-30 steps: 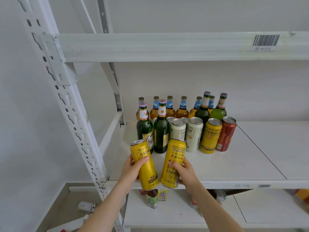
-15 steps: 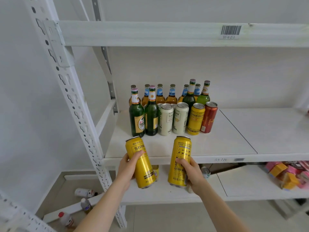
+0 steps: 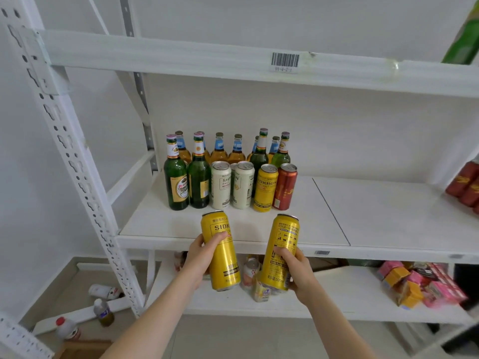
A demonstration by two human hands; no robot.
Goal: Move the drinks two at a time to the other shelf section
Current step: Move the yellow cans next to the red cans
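Observation:
My left hand grips a tall yellow can and my right hand grips a second yellow can. I hold both cans in the air just in front of the white shelf's front edge, tops tilted slightly away from me. On the shelf behind stand two green bottles, two white cans, a yellow can, a red can and several amber bottles at the back.
A perforated white upright stands at the left. Red cans sit at the shelf's far right. The lower shelf holds pink and orange boxes and small drinks. Bottles lie on the floor at the left.
Both hands have pulled the two yellow cans back off the shelf toward me and lower. My view has shifted right, bringing the red cans and boxes into sight.

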